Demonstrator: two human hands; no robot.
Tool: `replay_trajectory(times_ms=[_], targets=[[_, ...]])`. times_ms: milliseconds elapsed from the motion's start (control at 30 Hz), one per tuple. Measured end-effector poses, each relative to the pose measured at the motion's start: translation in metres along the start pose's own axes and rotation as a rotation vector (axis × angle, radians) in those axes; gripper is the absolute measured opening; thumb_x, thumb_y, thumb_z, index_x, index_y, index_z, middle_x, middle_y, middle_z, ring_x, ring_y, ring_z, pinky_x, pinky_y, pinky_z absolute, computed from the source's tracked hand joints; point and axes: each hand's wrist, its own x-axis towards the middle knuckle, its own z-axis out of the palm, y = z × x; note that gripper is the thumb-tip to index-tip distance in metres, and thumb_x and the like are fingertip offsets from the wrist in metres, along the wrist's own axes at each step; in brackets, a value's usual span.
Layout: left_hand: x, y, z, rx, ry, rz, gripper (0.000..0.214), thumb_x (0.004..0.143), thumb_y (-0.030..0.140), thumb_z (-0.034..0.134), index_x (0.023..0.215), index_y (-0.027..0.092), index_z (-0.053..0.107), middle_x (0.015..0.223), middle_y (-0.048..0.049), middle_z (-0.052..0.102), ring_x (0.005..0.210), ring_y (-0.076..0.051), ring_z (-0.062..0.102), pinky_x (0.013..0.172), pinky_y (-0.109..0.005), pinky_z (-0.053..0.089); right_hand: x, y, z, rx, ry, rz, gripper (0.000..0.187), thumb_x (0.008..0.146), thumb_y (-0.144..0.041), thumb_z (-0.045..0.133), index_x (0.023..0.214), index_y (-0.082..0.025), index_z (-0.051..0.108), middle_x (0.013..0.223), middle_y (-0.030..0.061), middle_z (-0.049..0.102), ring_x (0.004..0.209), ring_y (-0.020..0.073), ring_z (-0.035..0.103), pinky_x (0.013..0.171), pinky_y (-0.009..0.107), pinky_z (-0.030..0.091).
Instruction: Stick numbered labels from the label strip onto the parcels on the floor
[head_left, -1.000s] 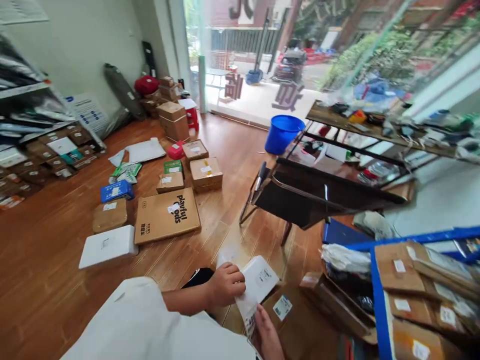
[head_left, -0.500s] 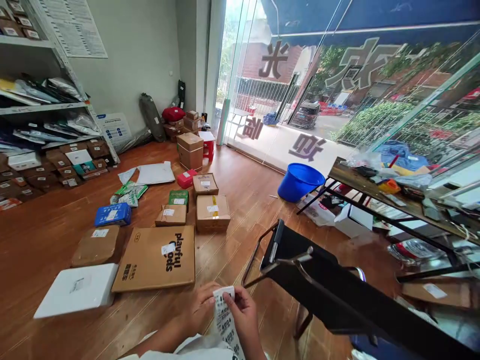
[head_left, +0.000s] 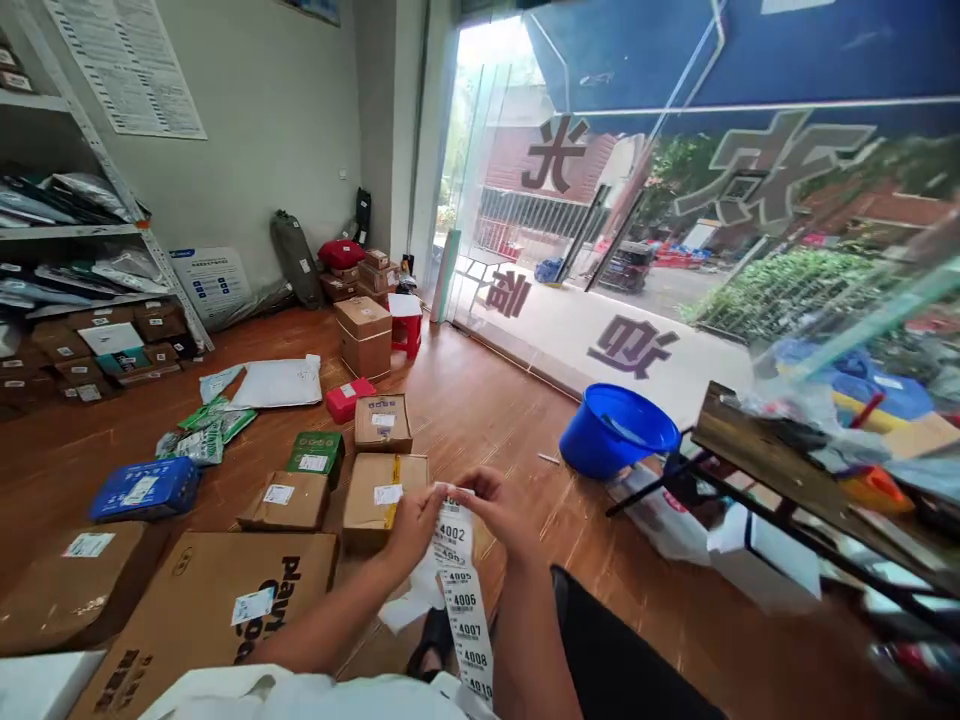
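Observation:
A long white strip of numbered stickers (head_left: 463, 595) hangs down in front of me, printed with 4002, 4005, 4006 and on. My left hand (head_left: 411, 528) pinches the strip near its top from the left. My right hand (head_left: 504, 510) pinches the top edge from the right, fingers curled on it. A white parcel bag (head_left: 409, 603) hangs below my left hand, behind the strip. Just beyond my hands a small brown box (head_left: 382, 497) with yellow tape lies on the wooden floor.
Many parcels cover the floor at left: a large flat "playful" carton (head_left: 202, 610), a blue box (head_left: 144, 489), a green box (head_left: 317, 455) and brown boxes. Shelves (head_left: 67, 290) with parcels line the left wall. A blue bucket (head_left: 619, 430) and a cluttered table (head_left: 825, 465) stand by the glass front.
The view has tilted up and turned left. My hands rose with the sticker strip, which now hangs longer. One second ago they held the white parcel bag low by the cart.

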Motion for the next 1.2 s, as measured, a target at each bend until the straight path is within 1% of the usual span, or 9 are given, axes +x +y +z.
replay_trajectory(times_ms=[133,233,433,567,700,800,967,1100,1200], targets=[[0.084,-0.009,0.013,-0.292,0.184,-0.193,0.040,0.069,0.052,0.068,0.086,0.015,0.066,0.072,-0.0017,0.067,0.063,-0.016,0.057,0.058,-0.024,0.042,0.101,0.012,-0.035,-0.033,-0.063,-0.008,0.033,0.058,-0.039,0.079,0.079,-0.016,0.069,0.070,0.0018,0.066,0.064,0.0148,0.058,0.059,0.026,0.046],[0.135,-0.019,0.012,-0.309,0.240,-0.297,0.045,0.059,0.051,0.076,0.083,0.014,0.066,0.072,-0.0045,0.069,0.062,-0.017,0.060,0.058,-0.025,0.044,0.157,0.028,-0.052,-0.054,-0.085,0.031,0.029,0.059,-0.040,0.078,0.073,-0.017,0.070,0.069,0.0031,0.068,0.061,0.0154,0.058,0.057,0.026,0.046],[0.256,-0.072,0.026,-0.104,0.312,-0.259,0.042,0.072,0.055,0.064,0.065,0.014,0.059,0.053,0.0020,0.057,0.050,-0.011,0.047,0.049,-0.021,0.033,0.269,0.064,-0.106,-0.043,-0.173,0.115,0.031,0.063,-0.043,0.076,0.078,-0.016,0.070,0.070,0.0040,0.068,0.060,0.0160,0.059,0.057,0.026,0.046],[0.388,-0.118,0.045,-0.024,0.355,-0.272,0.047,0.075,0.058,0.059,0.055,0.017,0.049,0.047,0.0049,0.047,0.048,-0.010,0.042,0.048,-0.021,0.029,0.385,0.096,-0.155,-0.020,-0.134,0.116,0.034,0.064,-0.049,0.075,0.073,-0.016,0.068,0.066,0.0040,0.066,0.058,0.0155,0.057,0.052,0.025,0.044],[0.541,-0.137,0.049,-0.138,0.186,-0.436,0.043,0.056,0.055,0.073,0.061,0.016,0.055,0.054,0.0025,0.056,0.052,-0.014,0.051,0.053,-0.024,0.037,0.524,0.112,-0.205,0.059,-0.039,0.199,0.043,0.056,-0.056,0.077,0.070,-0.016,0.068,0.060,0.0042,0.065,0.051,0.0160,0.056,0.047,0.026,0.042],[0.641,-0.130,0.039,-0.041,0.079,-0.451,0.033,0.058,0.045,0.072,0.068,0.016,0.060,0.063,-0.0010,0.063,0.060,-0.018,0.056,0.058,-0.027,0.041,0.621,0.107,-0.234,0.079,-0.017,0.255,0.046,0.050,-0.056,0.080,0.071,-0.015,0.070,0.063,0.0062,0.068,0.053,0.0177,0.058,0.049,0.027,0.044],[0.766,-0.121,0.014,0.314,0.134,-0.386,0.021,0.074,0.035,0.058,0.063,0.018,0.058,0.060,0.0000,0.058,0.059,-0.018,0.051,0.055,-0.027,0.033,0.748,0.114,-0.258,0.189,-0.058,0.328,0.043,0.050,-0.050,0.083,0.075,-0.017,0.071,0.073,0.0077,0.071,0.063,0.0209,0.063,0.058,0.031,0.050],[0.848,-0.151,-0.011,0.507,0.227,-0.420,0.031,0.076,0.045,0.058,0.059,0.020,0.053,0.056,0.0008,0.053,0.057,-0.018,0.048,0.054,-0.029,0.028,0.847,0.153,-0.258,0.307,-0.082,0.458,0.043,0.048,-0.048,0.084,0.076,-0.018,0.070,0.074,0.0069,0.072,0.067,0.0227,0.066,0.065,0.036,0.053],[0.907,-0.191,-0.040,0.515,0.301,-0.575,0.030,0.068,0.048,0.065,0.062,0.019,0.057,0.057,0.0012,0.056,0.057,-0.018,0.050,0.053,-0.026,0.028,0.941,0.187,-0.243,0.271,-0.216,0.481,0.042,0.050,-0.048,0.083,0.076,-0.017,0.070,0.071,0.0061,0.072,0.065,0.0215,0.066,0.064,0.034,0.052]])
